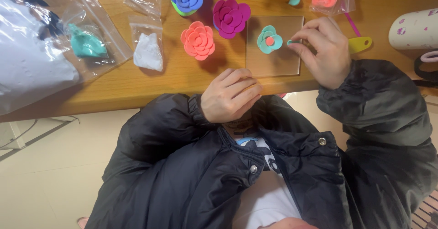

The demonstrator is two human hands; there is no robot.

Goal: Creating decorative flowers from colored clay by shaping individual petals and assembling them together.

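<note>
Head view: the right hand pinches a small teal clay petal just beside the half-built teal flower on the clear square board at the counter's near edge. This looks like petal-adding; pressing it on calls for a light touch. The left hand rests curled at that edge, seemingly empty; its palm is hidden.
</note>
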